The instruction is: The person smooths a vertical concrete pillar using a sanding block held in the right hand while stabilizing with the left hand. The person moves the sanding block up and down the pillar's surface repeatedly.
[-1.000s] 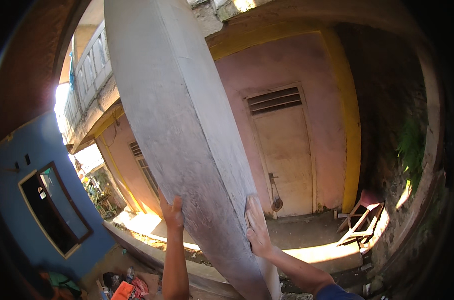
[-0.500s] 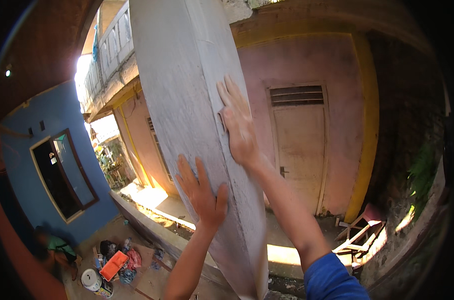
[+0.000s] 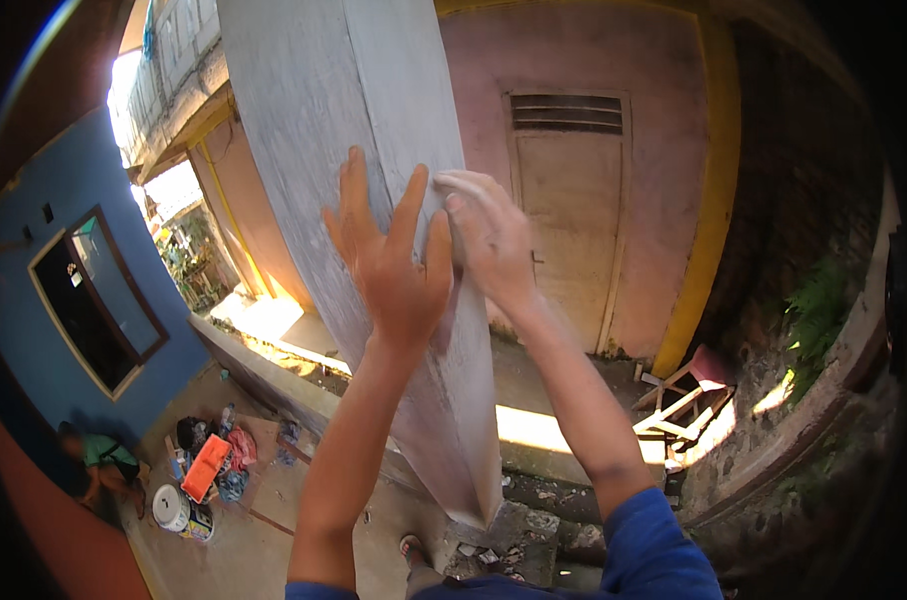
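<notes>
A tall whitish-grey pillar (image 3: 304,120) with a streaky, dusty surface stands in front of me. My left hand (image 3: 399,265) lies against it across the vertical corner, fingers spread and nothing in them. Just to its right, my right hand (image 3: 494,240) is bent at the pillar's right-hand face, with pale dust on its fingers. Its fingers are closed together; the small folded sheet under them, which looks like sandpaper, showed half a second ago and is now hidden by the hand. Both hands are at nearly the same height, close together.
A person (image 3: 109,465) crouches at lower left beside a white paint bucket (image 3: 179,510), an orange tray (image 3: 207,467) and plastic bags. A low wall (image 3: 274,375) runs behind the pillar. At right stand a pink wall with a door (image 3: 569,230) and a wooden frame (image 3: 679,410).
My left hand has moved up the pillar to beside the right one. The right hand's fingers, stretched upward before, are now bent. My view has tilted down, showing the pillar's foot.
</notes>
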### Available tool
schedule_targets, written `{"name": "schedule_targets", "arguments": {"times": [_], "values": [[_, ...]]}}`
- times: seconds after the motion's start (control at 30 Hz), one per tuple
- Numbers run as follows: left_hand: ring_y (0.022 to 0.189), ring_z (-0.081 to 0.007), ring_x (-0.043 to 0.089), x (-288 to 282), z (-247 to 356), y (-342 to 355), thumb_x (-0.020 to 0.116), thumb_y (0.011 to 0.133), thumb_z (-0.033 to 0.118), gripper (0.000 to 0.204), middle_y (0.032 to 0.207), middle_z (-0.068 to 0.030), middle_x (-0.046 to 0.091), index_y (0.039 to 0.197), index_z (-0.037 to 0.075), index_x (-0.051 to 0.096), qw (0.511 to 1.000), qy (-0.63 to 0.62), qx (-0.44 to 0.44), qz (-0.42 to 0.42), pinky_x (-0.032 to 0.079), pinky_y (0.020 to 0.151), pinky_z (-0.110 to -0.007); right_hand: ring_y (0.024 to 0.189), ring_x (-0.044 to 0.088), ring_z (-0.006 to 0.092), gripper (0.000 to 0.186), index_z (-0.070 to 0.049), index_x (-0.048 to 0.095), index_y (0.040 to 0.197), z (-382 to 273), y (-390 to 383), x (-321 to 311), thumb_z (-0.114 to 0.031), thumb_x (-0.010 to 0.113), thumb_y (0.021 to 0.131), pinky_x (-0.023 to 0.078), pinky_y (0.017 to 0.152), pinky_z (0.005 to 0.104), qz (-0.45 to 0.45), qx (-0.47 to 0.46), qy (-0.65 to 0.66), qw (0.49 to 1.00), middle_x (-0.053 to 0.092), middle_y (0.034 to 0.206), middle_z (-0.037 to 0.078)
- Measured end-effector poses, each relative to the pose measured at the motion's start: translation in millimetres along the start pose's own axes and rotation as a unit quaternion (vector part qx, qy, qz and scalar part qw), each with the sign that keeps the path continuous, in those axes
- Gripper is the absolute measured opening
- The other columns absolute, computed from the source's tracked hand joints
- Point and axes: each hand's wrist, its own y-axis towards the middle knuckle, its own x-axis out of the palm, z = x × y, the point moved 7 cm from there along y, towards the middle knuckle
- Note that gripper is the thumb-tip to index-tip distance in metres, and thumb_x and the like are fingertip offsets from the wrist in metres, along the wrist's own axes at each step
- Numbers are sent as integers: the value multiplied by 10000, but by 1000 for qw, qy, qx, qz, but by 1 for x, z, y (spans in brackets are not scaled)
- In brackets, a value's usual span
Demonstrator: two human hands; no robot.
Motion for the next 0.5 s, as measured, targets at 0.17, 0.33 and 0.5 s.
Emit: {"name": "schedule_targets", "arguments": {"times": [0.17, 0.33, 0.5], "values": [[1504, -470, 315, -2, -7, -4, 693, 891, 159, 405, 1627, -276, 337, 1294, 147, 727, 998, 63, 27, 14, 230, 1198, -643, 1521, 318, 397, 506, -27, 438, 1555, 41, -73, 68, -195, 445, 1078, 243, 1241, 453, 165, 33, 20, 986, 314, 1655, 228], [1526, -478, 269, -3, -5, -15, 681, 956, 219, 463, 1646, -302, 280, 1409, 134, 641, 996, -12, 84, -23, 209, 1223, -590, 1580, 165, 389, 559, -12, 327, 1607, 88, -217, 78, -221, 393, 1093, 146, 1271, 459, 165, 198, -13, 966, 203, 1700, 228], [1549, -510, 165, 5, -7, -86, 638, 1004, 332, 651, 1671, -308, 207, 1573, 94, 433, 997, -40, 53, -35, 134, 1206, -664, 1591, 127, 356, 553, -9, 298, 1615, 144, -483, 145, -187, 368, 1096, 129, 1279, 415, 22, 411, -5, 911, 142, 1716, 221]]}}
